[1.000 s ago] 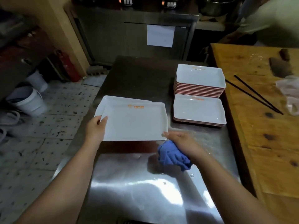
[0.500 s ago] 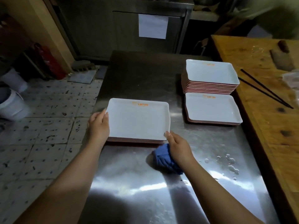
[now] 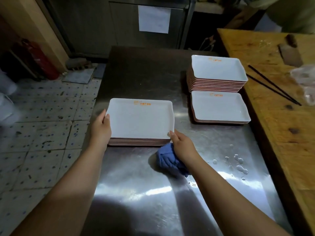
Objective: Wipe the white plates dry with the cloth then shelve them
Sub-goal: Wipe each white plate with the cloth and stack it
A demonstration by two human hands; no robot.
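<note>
The steel counter carries three lots of white plates: a tall stack at the far right, a low stack just in front of it, and a near stack between the hands. The left hand grips the near stack's left edge, thumb over the top plate's rim. The right hand pinches the near right corner with its thumb while its other fingers hold the bunched blue cloth against the counter.

Judging from this, the top plate is being seated. Square it with both hands and check it sits flat (drops lie near), then free the cloth hand for the next plate.
</note>
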